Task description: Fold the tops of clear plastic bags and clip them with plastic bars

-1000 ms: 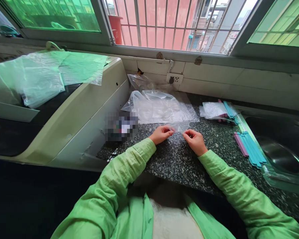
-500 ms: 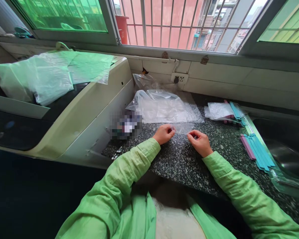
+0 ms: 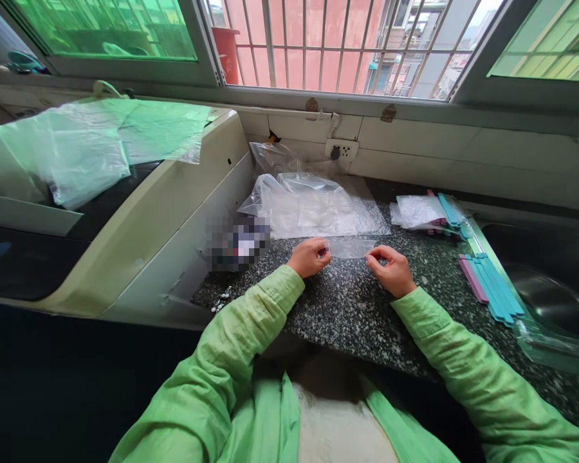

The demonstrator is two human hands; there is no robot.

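Note:
A small clear plastic bag [image 3: 350, 249] is stretched between my two hands, just above the speckled dark countertop [image 3: 338, 315]. My left hand [image 3: 309, 257] is closed on the bag's left end. Pinched at its right end are the thumb and forefinger of my right hand [image 3: 392, 270]. Right behind the bag lies a heap of larger clear plastic bags [image 3: 318, 206]. Teal strips [image 3: 496, 289] and a pink strip [image 3: 473, 278] lie to the right of my right hand.
Filled clear packets [image 3: 419, 211] with teal and pink strips lie at the back right, near a dark sink [image 3: 550, 283]. On the left stands a cream washing machine [image 3: 183, 206] with plastic sheets [image 3: 87, 154] over it. A blurred-out item [image 3: 241, 244] sits beside the machine.
My hands have moved slightly apart, and the clear bag between them is pulled straighter and wider. The whole view has shifted a little.

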